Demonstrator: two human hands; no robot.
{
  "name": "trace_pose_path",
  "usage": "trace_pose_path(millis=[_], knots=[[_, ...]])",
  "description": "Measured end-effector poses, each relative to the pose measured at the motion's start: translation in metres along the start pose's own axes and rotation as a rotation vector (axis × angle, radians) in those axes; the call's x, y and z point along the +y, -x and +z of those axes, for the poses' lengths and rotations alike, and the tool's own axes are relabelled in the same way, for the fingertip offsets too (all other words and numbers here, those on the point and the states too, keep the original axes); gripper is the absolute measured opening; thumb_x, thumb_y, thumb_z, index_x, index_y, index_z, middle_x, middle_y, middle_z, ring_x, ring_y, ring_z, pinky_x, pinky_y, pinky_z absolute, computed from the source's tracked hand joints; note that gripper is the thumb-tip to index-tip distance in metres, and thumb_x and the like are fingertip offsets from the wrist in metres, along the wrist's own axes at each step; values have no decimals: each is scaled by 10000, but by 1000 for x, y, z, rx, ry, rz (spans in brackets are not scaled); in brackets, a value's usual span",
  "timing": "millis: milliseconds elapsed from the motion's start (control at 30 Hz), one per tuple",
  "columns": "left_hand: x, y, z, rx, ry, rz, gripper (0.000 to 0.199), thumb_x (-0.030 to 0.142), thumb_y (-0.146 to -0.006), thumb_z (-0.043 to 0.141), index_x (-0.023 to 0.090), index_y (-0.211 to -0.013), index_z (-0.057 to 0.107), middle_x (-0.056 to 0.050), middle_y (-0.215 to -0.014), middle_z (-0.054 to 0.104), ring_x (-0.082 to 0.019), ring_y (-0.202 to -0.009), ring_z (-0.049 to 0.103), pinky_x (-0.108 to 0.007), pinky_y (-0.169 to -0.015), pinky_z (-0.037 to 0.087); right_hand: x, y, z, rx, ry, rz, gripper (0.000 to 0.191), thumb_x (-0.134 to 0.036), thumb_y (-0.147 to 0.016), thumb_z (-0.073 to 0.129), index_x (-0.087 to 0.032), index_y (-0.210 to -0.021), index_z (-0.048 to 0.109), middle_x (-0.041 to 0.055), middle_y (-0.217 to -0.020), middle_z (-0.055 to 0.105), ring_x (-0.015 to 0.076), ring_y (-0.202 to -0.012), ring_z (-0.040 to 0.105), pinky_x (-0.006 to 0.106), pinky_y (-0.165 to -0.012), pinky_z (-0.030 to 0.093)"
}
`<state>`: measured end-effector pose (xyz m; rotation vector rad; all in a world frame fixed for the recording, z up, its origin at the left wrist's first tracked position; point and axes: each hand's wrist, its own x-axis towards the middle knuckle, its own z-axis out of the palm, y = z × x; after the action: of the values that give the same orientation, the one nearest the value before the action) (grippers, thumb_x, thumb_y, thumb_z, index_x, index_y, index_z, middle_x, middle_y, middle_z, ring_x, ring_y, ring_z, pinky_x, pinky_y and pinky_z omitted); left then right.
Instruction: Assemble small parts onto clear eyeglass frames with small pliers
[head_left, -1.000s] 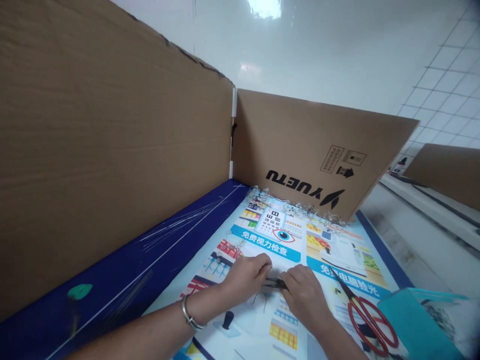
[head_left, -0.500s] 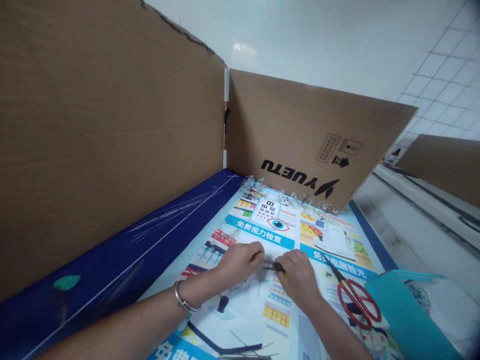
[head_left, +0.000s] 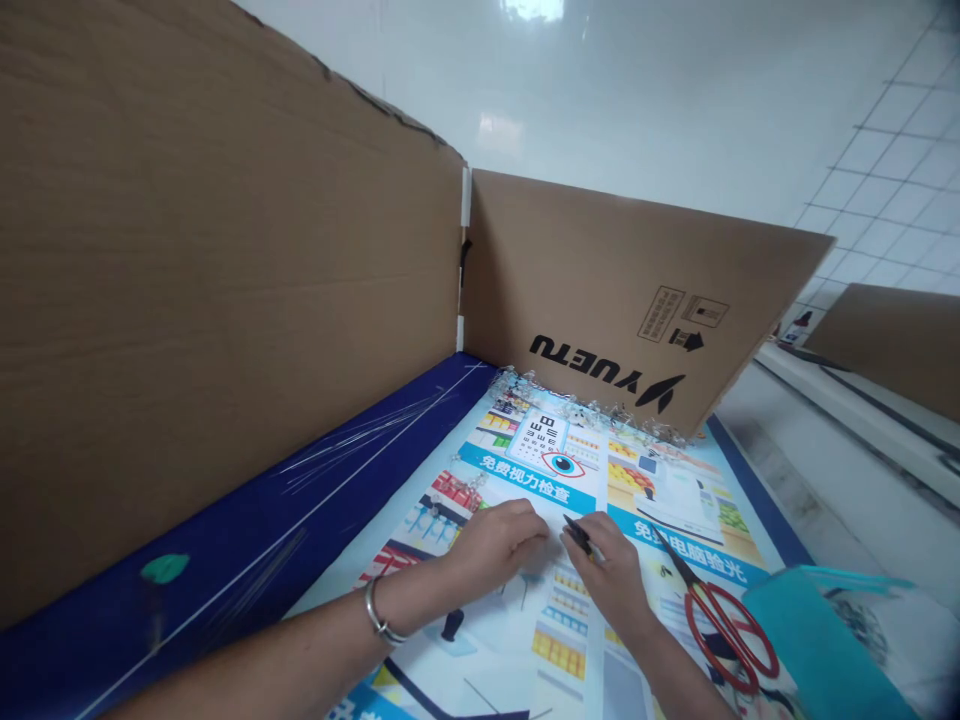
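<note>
My right hand (head_left: 616, 572) is closed round small dark-jawed pliers (head_left: 577, 534) with a bit of yellow on the handle. Their jaws point up and to the left, apart from my other hand. My left hand (head_left: 496, 545), a silver bangle on its wrist, has its fingers pinched together above the printed poster. Whatever sits between those fingers is too small to make out. Thin wire pieces (head_left: 517, 597) lie on the poster below the hands. Red-handled scissors (head_left: 721, 628) rest to the right of my right hand.
Cardboard panels stand at the left (head_left: 225, 280) and back (head_left: 570, 260). Small clear, wiry pieces (head_left: 592, 412) line the back panel's foot. Long thin strands (head_left: 345, 440) and a green leaf-shaped piece (head_left: 165, 569) lie on the blue strip. A teal item (head_left: 817, 640) sits at right.
The pliers have come away from my left hand's fingertips and tilted upward in my right hand. My left hand has shifted slightly right and down in the view, which has itself moved a little.
</note>
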<state>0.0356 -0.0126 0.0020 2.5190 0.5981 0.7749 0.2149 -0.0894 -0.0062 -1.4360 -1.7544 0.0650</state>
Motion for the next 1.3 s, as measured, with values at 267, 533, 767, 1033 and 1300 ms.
trace_pose_path(millis=[267, 533, 767, 1033, 1300], knots=[[-2, 2, 4, 24, 71, 53, 186, 97, -793, 437, 176, -853, 594, -31, -794, 591, -136, -753, 532, -218, -673, 403, -13, -1, 6, -144, -182, 93, 113, -239, -759, 561, -200, -857, 601, 8, -728, 569, 122, -624, 518, 227, -549, 433], [-3, 1, 5, 16, 158, 3, 246, 26, -712, 450, 179, -852, 582, -10, -810, 596, -123, -754, 536, -201, -678, 396, -8, 2, 7, -180, -166, 96, 52, -233, -757, 559, -189, -755, 587, 2, -690, 526, 125, -627, 506, 238, -563, 417], [-3, 2, 4, -14, 164, 2, 245, 42, -708, 458, 181, -868, 583, -11, -818, 602, -124, -748, 536, -198, -667, 393, -12, 2, 5, -194, -176, 105, 56, -222, -762, 544, -192, -768, 591, 1, -689, 525, 129, -641, 504, 239, -570, 403], [-2, 1, 4, -21, 163, 17, 263, 16, -684, 439, 169, -846, 578, -6, -797, 597, -117, -736, 532, -189, -666, 394, -12, 2, 5, -205, -177, 142, 55, -225, -745, 563, -183, -764, 594, 2, -689, 522, 127, -642, 499, 231, -578, 391], [-3, 0, -11, -107, 76, 69, 241, 111, -765, 455, 216, -937, 587, 1, -893, 635, -133, -811, 564, -204, -718, 407, -19, 1, 1, -202, -196, 153, 122, -267, -767, 553, -176, -685, 557, -6, -650, 478, 117, -611, 458, 223, -556, 360]])
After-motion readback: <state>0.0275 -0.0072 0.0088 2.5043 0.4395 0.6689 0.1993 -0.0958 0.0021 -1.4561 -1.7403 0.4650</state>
